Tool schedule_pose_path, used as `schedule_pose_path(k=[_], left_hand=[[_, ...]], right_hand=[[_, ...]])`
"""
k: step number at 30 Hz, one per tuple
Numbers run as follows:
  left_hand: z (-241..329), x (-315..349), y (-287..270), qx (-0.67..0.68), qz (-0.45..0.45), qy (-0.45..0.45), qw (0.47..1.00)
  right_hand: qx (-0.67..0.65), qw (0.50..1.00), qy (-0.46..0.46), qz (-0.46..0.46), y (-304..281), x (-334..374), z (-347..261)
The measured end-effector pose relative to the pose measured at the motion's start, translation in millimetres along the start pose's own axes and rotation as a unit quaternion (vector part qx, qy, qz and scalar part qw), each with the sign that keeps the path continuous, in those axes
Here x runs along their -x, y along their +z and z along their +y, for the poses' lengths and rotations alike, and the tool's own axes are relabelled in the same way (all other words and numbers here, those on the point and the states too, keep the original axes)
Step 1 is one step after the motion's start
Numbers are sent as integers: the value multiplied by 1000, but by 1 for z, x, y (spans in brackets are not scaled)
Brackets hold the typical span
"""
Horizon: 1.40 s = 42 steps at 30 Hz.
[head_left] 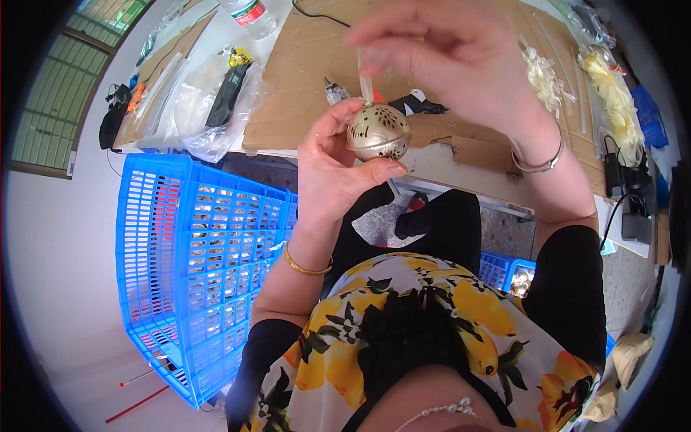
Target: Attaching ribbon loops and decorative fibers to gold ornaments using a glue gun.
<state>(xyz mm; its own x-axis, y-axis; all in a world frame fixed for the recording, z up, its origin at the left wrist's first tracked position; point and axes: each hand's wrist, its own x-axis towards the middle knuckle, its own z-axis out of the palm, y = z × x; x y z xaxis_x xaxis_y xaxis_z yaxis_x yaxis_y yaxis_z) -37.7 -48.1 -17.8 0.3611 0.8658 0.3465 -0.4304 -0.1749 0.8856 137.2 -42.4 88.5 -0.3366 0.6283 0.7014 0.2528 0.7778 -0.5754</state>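
Observation:
My left hand is closed around a pale gold ball ornament with dark patterned spots and a raised seam round its middle. Its thumb presses on the underside, with the fingers behind the left side. From the small loop at the ornament's top rises a narrow, whitish translucent ribbon. Above the ball, my right hand pinches the ribbon's upper part between thumb and fingers. The far fingertips of this hand are blurred.
Brown cardboard covers the worktable. Bundles of cream ribbon lie at the right, a plastic bottle at the far left. A black-handled tool rests behind the ornament. Stacked blue crates holding shiny balls stand at my left.

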Motion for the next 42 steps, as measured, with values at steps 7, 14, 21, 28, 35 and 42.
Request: schedule_pose_path(k=[7,14,21,28,35,42], left_hand=[[10,5,7,-69,-83,57,993],[10,7,8,-72,-31,18,997],[9,6,4,-127,-5,-3,992],[9,8,2,-63,-31,3,998],[14,9,2,-47,-76,8,996],[9,12,1,61,-85,-36,994]], right_hand=[[-279,947,154,32,6,-6,50],[-371,890,261,40,11,-3,67],[-416,877,237,50,9,-4,65],[-405,876,255,57,11,-2,71],[-407,863,296,40,21,1,73],[-359,892,273,20,26,12,87]])
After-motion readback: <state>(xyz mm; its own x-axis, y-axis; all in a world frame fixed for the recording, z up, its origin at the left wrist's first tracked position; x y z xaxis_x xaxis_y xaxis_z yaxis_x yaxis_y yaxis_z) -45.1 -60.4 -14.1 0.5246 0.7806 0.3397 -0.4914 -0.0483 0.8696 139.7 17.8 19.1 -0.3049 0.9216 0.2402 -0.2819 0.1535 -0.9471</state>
